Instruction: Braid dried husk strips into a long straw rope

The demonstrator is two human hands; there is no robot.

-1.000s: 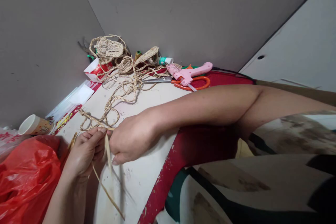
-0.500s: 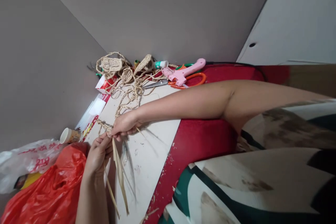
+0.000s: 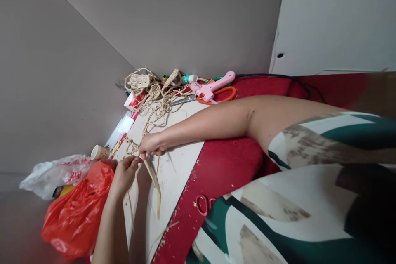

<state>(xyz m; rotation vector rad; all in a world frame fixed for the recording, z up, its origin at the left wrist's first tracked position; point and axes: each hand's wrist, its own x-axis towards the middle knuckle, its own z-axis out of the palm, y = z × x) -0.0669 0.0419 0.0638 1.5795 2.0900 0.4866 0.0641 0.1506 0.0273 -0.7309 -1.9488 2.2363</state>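
Observation:
My left hand [image 3: 124, 173] and my right hand [image 3: 151, 145] meet at the near end of a long braided straw cord [image 3: 150, 115] on the white board [image 3: 176, 165]. Both hands pinch the loose straw strips [image 3: 154, 181] that hang down from the braid's end. The cord trails back in loops to a tangled heap with woven oval pieces [image 3: 140, 81] by the wall corner.
A pink glue gun [image 3: 213, 86] and orange-handled scissors [image 3: 213, 98] lie at the back on the red table [image 3: 222, 165]. A red plastic bag [image 3: 77, 214], a white bag [image 3: 55, 173] and a paper cup [image 3: 99, 152] sit at the left. Walls close in behind.
The view has pulled back and turned, so the hands look smaller and farther. Both hands stay pinched on the braid end; the straw strips have shifted to hang rightwards.

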